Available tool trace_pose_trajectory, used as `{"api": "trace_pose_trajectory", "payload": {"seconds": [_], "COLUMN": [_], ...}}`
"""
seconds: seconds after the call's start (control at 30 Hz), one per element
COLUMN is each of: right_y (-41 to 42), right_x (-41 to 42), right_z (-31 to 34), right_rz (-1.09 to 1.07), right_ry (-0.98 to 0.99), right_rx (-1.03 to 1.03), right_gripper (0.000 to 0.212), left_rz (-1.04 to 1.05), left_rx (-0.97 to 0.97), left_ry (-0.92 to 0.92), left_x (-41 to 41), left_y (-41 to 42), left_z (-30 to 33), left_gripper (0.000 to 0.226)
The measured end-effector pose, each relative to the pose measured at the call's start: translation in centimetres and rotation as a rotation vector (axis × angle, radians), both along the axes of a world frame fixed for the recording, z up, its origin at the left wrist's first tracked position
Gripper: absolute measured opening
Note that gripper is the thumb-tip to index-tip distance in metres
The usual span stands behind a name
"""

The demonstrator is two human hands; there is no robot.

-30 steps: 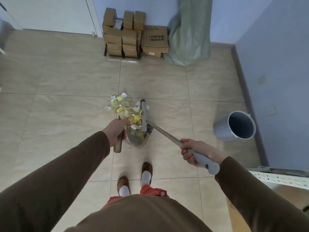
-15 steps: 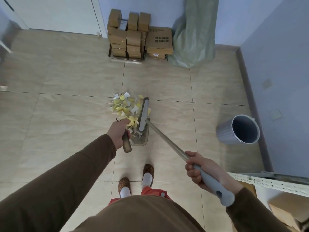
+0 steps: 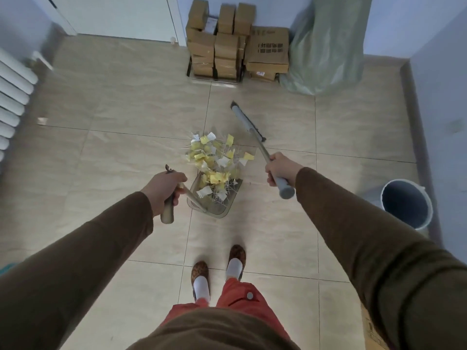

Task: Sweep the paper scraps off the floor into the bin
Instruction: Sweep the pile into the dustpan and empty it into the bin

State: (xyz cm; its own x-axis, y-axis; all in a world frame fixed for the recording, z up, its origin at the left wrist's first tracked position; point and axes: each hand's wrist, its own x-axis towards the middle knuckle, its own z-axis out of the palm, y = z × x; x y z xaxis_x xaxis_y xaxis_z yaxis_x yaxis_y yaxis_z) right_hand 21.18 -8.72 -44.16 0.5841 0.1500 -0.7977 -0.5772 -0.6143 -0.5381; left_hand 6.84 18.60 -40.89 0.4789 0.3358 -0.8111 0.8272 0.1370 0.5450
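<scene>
1. Scraps (image 3: 214, 162) of yellow and white paper, mixed with what look like thin sticks, are heaped in the clear dustpan (image 3: 214, 200), with part of the pile spilling past its front lip toward the floor (image 3: 113, 147).
2. They are judged very light and loose, so a tilt, a jolt or a draught could shed them; the pan should stay level with its lip slightly up.
3. The left hand (image 3: 163, 186) is closed around the dustpan's handle (image 3: 168, 209), which is the right place to hold it, since the pan itself looks thin and slick.
4. The right hand (image 3: 279, 168) is wrapped around the broom (image 3: 249, 125) near its grey grip end, with the head held out ahead and clear of the pile.
5. The bin (image 3: 406, 204) stands open-mouthed to the right, close to the wall and well apart from the pan.
6. Bare tile lies between pan and bin; only the broom shaft and the right arm cross that path.
7. Boxes (image 3: 237, 44) and a green sack (image 3: 326, 44) stand against the far wall, and a radiator (image 3: 12, 97) on the left, all out of the way.
8. The bin's mouth looks not much wider than the pan, so tipping in slowly seems wise.
</scene>
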Motion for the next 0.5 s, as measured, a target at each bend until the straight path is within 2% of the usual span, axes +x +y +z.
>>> {"api": "trace_pose_trajectory", "payload": {"seconds": [0.13, 0.2, 0.27, 0.5], "right_y": [2.9, 3.5, 3.2, -1.5], "right_x": [2.5, 1.3, -1.2, -10.3], "right_z": [-4.2, -5.6, -6.4, -2.4], "right_rz": [0.191, 0.294, 0.36, 0.359], "right_ry": [0.006, -0.023, 0.057, 0.259], "right_rx": [-0.197, -0.243, -0.282, -0.189], "right_gripper": [0.044, 0.05, 0.051, 0.056], "left_rz": [-0.105, -0.148, -0.168, -0.149], "left_rx": [0.12, 0.171, 0.208, 0.111], "left_ry": [0.001, 0.009, 0.011, 0.027], "left_x": [0.2, 0.2, 0.2, 1.9], "left_y": [1.7, 2.2, 2.5, 3.6], "left_z": [-0.4, -0.5, -0.6, -0.5], "left_gripper": [0.02, 0.022, 0.024, 0.046]}}
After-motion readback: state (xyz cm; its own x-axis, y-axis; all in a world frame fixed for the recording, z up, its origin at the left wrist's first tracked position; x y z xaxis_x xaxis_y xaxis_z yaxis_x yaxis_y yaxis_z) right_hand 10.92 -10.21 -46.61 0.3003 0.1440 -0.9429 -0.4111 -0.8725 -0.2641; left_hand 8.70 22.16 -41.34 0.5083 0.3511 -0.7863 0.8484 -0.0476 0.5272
